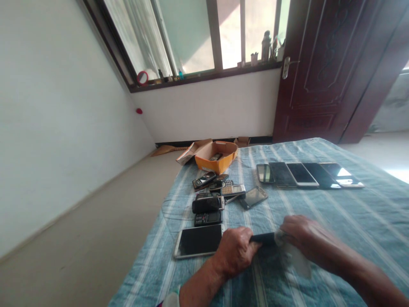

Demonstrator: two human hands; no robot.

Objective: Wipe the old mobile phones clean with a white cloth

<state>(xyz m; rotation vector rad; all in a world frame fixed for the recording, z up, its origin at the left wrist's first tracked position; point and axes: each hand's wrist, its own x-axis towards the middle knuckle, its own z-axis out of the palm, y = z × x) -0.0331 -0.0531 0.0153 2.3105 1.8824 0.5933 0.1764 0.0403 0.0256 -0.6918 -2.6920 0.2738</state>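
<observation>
In the lower middle, my left hand (238, 249) is closed round one end of a dark slim phone (263, 238), which I see nearly edge-on. My right hand (302, 234), slightly smeared by motion, pinches a whitish tissue (298, 260) against the phone's other end. The tissue's loose part hangs below the fingers. Just left of my left hand lies a large white-framed phone (200, 241) with a dark screen. Beyond it are a black keypad phone (208, 218), a black phone (207, 205) and a silver keypad phone (232, 190), among several others in a loose pile.
A row of several flat smartphones (302, 175) lies at the right on the striped blue cloth (345, 221). An open orange box (220, 164) with a phone inside stands at the cloth's far left edge. A grey touchscreen phone (254, 197) lies mid-cloth. Behind are a window and a dark red door (313, 85).
</observation>
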